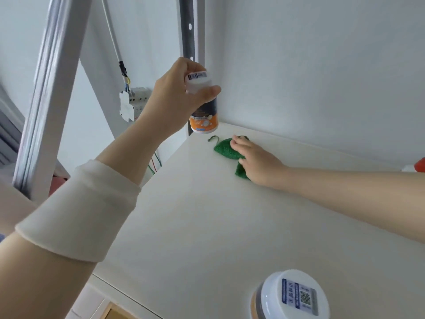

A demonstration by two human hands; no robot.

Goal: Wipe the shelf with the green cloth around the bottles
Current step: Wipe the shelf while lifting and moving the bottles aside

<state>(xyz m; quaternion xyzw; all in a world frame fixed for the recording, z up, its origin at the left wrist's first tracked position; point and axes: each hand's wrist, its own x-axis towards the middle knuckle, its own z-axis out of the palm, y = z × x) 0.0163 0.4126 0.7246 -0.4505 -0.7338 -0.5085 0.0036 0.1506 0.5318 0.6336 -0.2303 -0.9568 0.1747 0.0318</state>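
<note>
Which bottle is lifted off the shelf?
The orange-labelled bottle in the left hand, held above the shelf; the other white-capped bottle, nearest the camera, stands on it.

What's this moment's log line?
left hand: holds bottle above shelf | right hand: presses green cloth on shelf | second bottle: near front edge

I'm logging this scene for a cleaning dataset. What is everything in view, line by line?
shelf: one, white, fills the lower middle
green cloth: one, green, on the shelf near its far left corner
lifted bottle: one, white cap, orange and dark label, above that corner
standing bottle: one, white lid with blue label, on the shelf near the camera
red-and-white object: one, cut off at the right edge
breaker box: one, white, wall left of the shelf
slotted upright: one, grey, behind the lifted bottle
left hand: grips the lifted bottle
right hand: presses on the green cloth
</note>
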